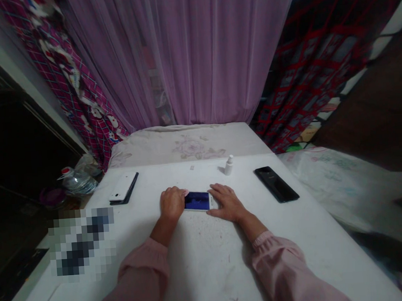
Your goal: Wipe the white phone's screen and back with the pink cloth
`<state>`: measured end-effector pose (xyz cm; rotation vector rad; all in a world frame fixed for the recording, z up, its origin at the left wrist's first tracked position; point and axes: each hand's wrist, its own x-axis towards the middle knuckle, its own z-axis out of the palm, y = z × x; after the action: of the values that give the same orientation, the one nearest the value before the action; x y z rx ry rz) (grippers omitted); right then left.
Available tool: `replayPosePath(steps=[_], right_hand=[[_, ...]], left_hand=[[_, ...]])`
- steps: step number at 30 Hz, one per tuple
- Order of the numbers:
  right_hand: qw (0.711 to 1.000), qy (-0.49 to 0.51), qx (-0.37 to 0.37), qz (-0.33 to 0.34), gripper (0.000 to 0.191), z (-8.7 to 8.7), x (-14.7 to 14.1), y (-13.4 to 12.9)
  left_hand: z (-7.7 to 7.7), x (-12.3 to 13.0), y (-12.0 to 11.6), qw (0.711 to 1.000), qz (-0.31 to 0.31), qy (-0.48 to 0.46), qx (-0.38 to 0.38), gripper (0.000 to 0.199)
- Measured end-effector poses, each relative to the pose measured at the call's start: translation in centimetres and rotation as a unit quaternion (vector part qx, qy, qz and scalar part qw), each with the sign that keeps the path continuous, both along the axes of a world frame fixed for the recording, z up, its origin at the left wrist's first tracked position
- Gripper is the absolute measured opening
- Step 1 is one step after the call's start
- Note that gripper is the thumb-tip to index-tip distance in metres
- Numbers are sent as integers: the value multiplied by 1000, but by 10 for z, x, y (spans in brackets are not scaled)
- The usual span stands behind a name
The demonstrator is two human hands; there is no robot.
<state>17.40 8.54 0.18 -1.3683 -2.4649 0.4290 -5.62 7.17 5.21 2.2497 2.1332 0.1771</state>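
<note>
A white smartphone (196,201) lies flat and sideways on the white-covered table, its screen lit blue. My right hand (227,202) holds the phone's right end, thumb at the near edge and fingers at the far edge. At the left end, my left hand (172,204) is closed, its fingertips at the phone's corner. A small pink cloth-like piece (186,192) shows at those fingertips; most of it is hidden by the hand. Beyond the phone, to the right, stands a small white bottle (228,166).
A black phone (276,184) lies at the right, and a white phone (123,187) rests on a dark one at the left. A pixelated dark patch (82,246) covers the left edge. A water jug (77,181) stands beside the table; purple curtains (194,54) hang behind.
</note>
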Motion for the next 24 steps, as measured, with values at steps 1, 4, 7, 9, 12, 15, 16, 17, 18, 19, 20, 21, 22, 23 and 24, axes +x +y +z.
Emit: replayPosePath(steps=[1, 4, 7, 9, 12, 15, 16, 17, 18, 19, 20, 21, 22, 23, 24], right_hand=[[1000, -1, 0, -1, 78, 0, 0, 0], [1000, -3, 1, 0, 79, -1, 0, 0], [1000, -2, 4, 0, 77, 0, 0, -1], [1000, -3, 6, -1, 76, 1, -1, -1], [1000, -7, 2, -1, 77, 2, -1, -1], [1000, -8, -2, -1, 77, 3, -1, -1], [1000, -7, -2, -1, 77, 2, -1, -1], [1000, -5, 1, 0, 76, 1, -1, -1], [1000, -2, 3, 0, 76, 1, -1, -1], [1000, 0, 6, 0, 76, 0, -1, -1], [1000, 3, 8, -1, 76, -1, -1, -1], [1000, 5, 10, -1, 76, -1, -1, -1], [1000, 6, 11, -1, 76, -2, -1, -1], [1000, 6, 11, -2, 76, -1, -1, -2], [1000, 6, 11, -2, 76, -1, -1, -2]], left_hand=[[-1, 5, 0, 1000, -7, -3, -1, 31], [-4, 21, -3, 999, -41, -20, -2, 30], [-7, 35, -4, 996, -79, -42, -5, 29], [-7, 41, -1, 994, -90, -54, -8, 28], [-6, 45, 5, 994, -88, -59, -9, 28], [-6, 47, 5, 993, -103, -62, -1, 27], [-7, 47, 3, 991, -117, -64, 2, 26], [-8, 47, -1, 989, -135, -67, 5, 25], [-9, 47, -5, 986, -153, -69, 6, 25], [-11, 46, -10, 983, -168, -70, 7, 25], [-12, 44, -15, 981, -180, -71, 8, 25], [-14, 42, -20, 979, -190, -72, 10, 25], [-15, 40, -25, 977, -198, -74, 12, 25], [-16, 37, -28, 976, -204, -76, 15, 25], [-17, 35, -30, 975, -208, -77, 17, 25]])
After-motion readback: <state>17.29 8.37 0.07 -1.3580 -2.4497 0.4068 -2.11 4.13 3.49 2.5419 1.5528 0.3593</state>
